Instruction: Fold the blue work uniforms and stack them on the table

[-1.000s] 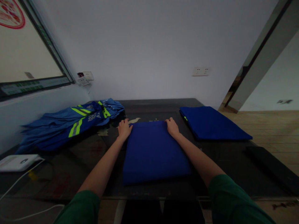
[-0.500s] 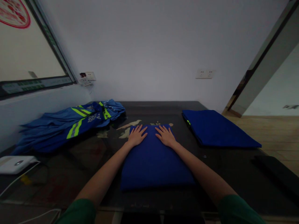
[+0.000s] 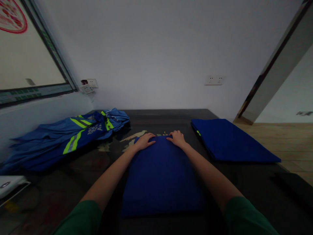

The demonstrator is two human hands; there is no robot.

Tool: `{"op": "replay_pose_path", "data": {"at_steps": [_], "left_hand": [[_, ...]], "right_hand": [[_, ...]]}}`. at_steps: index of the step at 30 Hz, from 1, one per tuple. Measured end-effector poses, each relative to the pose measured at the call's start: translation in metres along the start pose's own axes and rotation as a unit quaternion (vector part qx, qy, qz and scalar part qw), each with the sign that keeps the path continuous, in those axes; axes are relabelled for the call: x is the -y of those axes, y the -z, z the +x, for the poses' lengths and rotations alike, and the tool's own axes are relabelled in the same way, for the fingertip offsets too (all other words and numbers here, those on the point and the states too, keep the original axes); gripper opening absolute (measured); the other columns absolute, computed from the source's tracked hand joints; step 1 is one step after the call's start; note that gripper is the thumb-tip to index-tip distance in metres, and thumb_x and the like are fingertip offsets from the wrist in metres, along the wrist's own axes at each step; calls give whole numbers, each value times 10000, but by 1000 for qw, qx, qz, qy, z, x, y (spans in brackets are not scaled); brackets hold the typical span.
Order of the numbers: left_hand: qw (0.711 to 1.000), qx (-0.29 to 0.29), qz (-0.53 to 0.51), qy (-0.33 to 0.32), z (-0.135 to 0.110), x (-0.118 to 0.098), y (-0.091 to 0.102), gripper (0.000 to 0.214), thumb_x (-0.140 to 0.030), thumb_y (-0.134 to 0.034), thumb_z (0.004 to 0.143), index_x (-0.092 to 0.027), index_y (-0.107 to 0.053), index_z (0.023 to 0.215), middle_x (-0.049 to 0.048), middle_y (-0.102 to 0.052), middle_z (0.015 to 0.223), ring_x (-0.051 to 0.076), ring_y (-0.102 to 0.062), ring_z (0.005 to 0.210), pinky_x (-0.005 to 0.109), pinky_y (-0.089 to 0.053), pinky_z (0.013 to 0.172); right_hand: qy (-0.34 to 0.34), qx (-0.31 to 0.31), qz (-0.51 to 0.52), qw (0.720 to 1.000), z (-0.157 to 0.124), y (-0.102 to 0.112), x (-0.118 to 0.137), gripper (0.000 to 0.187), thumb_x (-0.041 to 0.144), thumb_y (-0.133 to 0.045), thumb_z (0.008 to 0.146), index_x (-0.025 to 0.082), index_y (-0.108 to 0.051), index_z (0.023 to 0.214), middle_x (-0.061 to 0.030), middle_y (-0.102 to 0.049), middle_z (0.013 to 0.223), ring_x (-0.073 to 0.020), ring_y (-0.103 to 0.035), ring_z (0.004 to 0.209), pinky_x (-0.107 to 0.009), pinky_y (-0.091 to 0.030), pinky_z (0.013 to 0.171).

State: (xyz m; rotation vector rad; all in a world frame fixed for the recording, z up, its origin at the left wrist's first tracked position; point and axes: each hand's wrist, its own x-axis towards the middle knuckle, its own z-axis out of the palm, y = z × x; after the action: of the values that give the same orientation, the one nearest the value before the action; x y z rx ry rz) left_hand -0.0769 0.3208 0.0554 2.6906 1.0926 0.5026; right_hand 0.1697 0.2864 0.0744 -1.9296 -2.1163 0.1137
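Folded blue cloth (image 3: 162, 179): flat on the dark table (image 3: 166, 117), squarely in front of the person, long axis apparently running away from the body, near edge the wider in this view. Key relation: both hands are at the far edge, so the bulk of the cloth lies from them back toward the person, between the forearms. Left hand (image 3: 144, 142) sits by the far left corner, right hand (image 3: 177, 139) by the far right; neither is clearly nearer. Fingers of each are bent at that edge, thumbs pointing inward across the top; cannot tell whether they pinch the fabric or only rest on it. Outward: second folded cloth (image 3: 234, 143) to the right, well apart from the right hand; rumpled jacket (image 3: 80, 132) with yellow stripes to the left, beyond the left forearm.
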Motion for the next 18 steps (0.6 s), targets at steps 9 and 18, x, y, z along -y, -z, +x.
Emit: {"op": "replay_pose_path", "data": {"at_steps": [9, 18], "left_hand": [[997, -19, -6, 71, 6, 9, -3, 222, -372, -491, 905, -191, -563, 1010, 54, -645, 949, 205, -611, 859, 312, -467, 775], [994, -32, 15, 104, 10, -1, 0, 189, -344, -418, 940, -207, -519, 1020, 47, -632, 905, 201, -606, 806, 313, -460, 739]], "right_hand": [[39, 5, 71, 997, 7, -4, -9, 197, 354, -599, 877, 220, -614, 1021, -65, -658, 1093, -212, -586, 1008, -353, -420, 837], [33, -21, 42, 998, 10, -4, -3, 201, 377, -551, 908, 257, -591, 1064, -67, -661, 1039, -222, -589, 967, -334, -435, 770]]}}
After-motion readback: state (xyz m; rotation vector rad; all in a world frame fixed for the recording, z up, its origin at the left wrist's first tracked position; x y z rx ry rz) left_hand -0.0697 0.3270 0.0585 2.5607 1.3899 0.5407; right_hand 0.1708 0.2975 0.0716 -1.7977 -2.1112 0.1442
